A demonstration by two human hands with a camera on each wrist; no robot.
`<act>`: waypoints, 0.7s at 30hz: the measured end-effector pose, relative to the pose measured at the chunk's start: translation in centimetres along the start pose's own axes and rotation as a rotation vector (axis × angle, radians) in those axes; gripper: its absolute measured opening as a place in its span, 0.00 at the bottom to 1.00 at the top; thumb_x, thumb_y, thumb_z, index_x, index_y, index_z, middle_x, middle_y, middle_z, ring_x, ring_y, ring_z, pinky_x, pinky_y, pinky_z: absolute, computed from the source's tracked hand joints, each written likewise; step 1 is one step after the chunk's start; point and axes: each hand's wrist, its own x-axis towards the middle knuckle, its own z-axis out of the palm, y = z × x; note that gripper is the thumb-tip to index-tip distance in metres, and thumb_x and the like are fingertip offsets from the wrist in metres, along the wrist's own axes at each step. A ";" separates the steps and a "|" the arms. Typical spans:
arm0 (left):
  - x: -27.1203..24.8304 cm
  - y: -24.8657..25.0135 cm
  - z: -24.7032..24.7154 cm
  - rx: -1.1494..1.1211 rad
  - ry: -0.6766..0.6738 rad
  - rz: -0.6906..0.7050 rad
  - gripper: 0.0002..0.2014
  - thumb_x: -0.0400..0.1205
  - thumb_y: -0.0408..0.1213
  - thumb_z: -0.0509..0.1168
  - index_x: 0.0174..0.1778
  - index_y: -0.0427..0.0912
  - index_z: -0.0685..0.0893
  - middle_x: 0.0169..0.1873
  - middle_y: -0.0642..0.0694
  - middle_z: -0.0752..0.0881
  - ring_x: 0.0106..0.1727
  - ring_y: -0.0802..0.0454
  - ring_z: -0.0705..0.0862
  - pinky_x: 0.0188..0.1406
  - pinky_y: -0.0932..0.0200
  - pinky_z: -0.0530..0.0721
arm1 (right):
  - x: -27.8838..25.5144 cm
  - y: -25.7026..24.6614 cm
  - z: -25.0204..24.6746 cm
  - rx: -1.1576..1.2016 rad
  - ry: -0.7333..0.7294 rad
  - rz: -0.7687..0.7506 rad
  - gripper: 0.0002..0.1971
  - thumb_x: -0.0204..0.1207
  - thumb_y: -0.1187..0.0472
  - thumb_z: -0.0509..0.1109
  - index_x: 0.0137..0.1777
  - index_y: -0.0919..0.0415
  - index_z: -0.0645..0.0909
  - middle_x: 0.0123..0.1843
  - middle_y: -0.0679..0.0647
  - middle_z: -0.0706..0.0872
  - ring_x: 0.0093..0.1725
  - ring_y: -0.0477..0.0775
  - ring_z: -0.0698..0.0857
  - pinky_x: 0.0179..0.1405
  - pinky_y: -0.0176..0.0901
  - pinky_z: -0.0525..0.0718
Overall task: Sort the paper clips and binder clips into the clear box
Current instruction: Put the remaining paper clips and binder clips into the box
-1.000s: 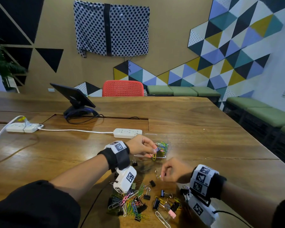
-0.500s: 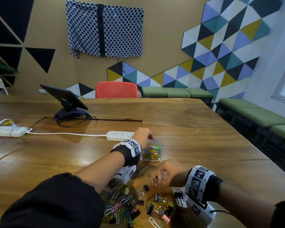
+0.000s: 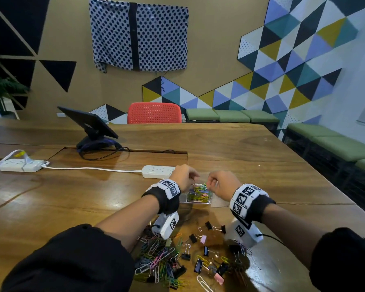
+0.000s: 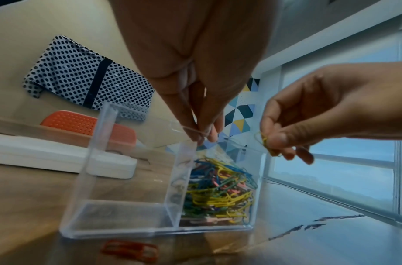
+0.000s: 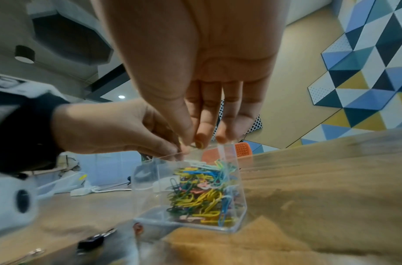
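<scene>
From the head camera I see both hands held over the clear box (image 3: 199, 196), which sits on the wooden table (image 3: 251, 165) just this side of a white power strip (image 3: 157, 171). The left hand (image 3: 182, 177) pinches a pale paper clip (image 4: 195, 131) between thumb and fingertips right above the box's inner divider, as the left wrist view shows. The right hand (image 3: 222, 184) grips a yellow-green paper clip (image 4: 263, 144) at its fingertips, above the box's right-hand compartment. That compartment holds a tangle of coloured paper clips (image 4: 220, 190), yellow, blue, green and pink; the left-hand compartment looks bare in the left wrist view. A red paper clip (image 4: 129, 250) lies on the table just in front of the box. Nearer to me, beneath the forearms, a loose heap of paper clips (image 3: 156, 260) lies to the left and scattered binder clips (image 3: 207, 249), black and pink, lie to the right, well apart from the box. A tablet on a stand (image 3: 91, 127) stands farther back on the table, with a red chair (image 3: 154, 113) at its far edge.
</scene>
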 end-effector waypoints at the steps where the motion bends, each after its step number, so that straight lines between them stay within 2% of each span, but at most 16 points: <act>1: -0.4 -0.1 -0.4 -0.003 0.016 0.015 0.12 0.78 0.24 0.65 0.54 0.38 0.88 0.49 0.42 0.90 0.51 0.50 0.86 0.53 0.64 0.79 | 0.4 -0.2 0.0 -0.013 0.031 0.004 0.10 0.75 0.68 0.61 0.45 0.61 0.85 0.43 0.53 0.89 0.42 0.53 0.85 0.40 0.38 0.81; 5: -2.5 -0.7 -2.0 0.003 0.037 0.067 0.11 0.77 0.24 0.63 0.50 0.38 0.88 0.48 0.42 0.90 0.49 0.51 0.85 0.50 0.64 0.78 | 2.0 -0.5 0.2 -0.054 0.078 0.039 0.10 0.77 0.66 0.62 0.47 0.59 0.85 0.48 0.55 0.89 0.48 0.55 0.85 0.41 0.37 0.75; 7: -3.9 -1.4 -2.7 0.038 -0.013 0.066 0.09 0.78 0.26 0.63 0.48 0.38 0.88 0.48 0.41 0.89 0.51 0.48 0.85 0.53 0.59 0.81 | 2.5 -0.4 0.6 -0.059 0.078 0.056 0.09 0.78 0.65 0.62 0.48 0.58 0.85 0.50 0.55 0.89 0.50 0.54 0.86 0.43 0.39 0.80; 9: -5.4 -2.0 -3.3 0.077 -0.126 0.045 0.07 0.79 0.30 0.65 0.49 0.39 0.87 0.50 0.44 0.89 0.52 0.51 0.85 0.55 0.59 0.81 | 2.6 -0.6 1.0 -0.080 0.073 0.051 0.10 0.80 0.64 0.62 0.51 0.60 0.85 0.52 0.55 0.89 0.53 0.55 0.85 0.49 0.41 0.81; 12: -7.8 -2.8 -4.0 0.142 -0.359 0.001 0.07 0.79 0.34 0.67 0.52 0.40 0.86 0.52 0.46 0.87 0.46 0.59 0.81 0.45 0.71 0.76 | 2.4 -0.3 1.7 -0.105 0.053 0.022 0.12 0.81 0.60 0.62 0.54 0.63 0.85 0.55 0.57 0.88 0.60 0.56 0.82 0.59 0.45 0.81; 14: -9.1 -3.5 -4.4 0.210 -0.490 -0.031 0.08 0.79 0.35 0.68 0.53 0.43 0.86 0.52 0.47 0.87 0.45 0.60 0.80 0.42 0.73 0.74 | 2.1 0.0 1.8 -0.105 0.042 0.009 0.13 0.82 0.57 0.61 0.54 0.63 0.85 0.55 0.58 0.87 0.60 0.56 0.81 0.60 0.49 0.82; 16: -10.2 -4.1 -4.9 0.254 -0.571 -0.076 0.10 0.78 0.37 0.69 0.54 0.45 0.84 0.53 0.46 0.86 0.48 0.55 0.81 0.46 0.67 0.78 | 1.7 0.1 2.0 -0.121 0.062 -0.034 0.14 0.82 0.56 0.59 0.54 0.61 0.85 0.56 0.57 0.87 0.59 0.55 0.82 0.59 0.47 0.82; 18: -11.0 -4.5 -5.1 0.274 -0.598 -0.107 0.11 0.77 0.37 0.69 0.55 0.45 0.81 0.53 0.45 0.85 0.50 0.51 0.82 0.50 0.59 0.82 | 1.0 -0.1 2.1 -0.147 0.107 -0.111 0.13 0.82 0.56 0.60 0.58 0.58 0.83 0.59 0.54 0.84 0.61 0.54 0.80 0.58 0.41 0.78; 21: -11.9 -4.5 -5.1 0.278 -0.593 -0.117 0.13 0.77 0.41 0.69 0.55 0.45 0.78 0.52 0.43 0.84 0.48 0.50 0.81 0.48 0.56 0.81 | -0.6 -1.6 2.4 -0.229 0.068 -0.250 0.13 0.80 0.57 0.63 0.62 0.56 0.80 0.62 0.52 0.79 0.62 0.53 0.77 0.57 0.39 0.75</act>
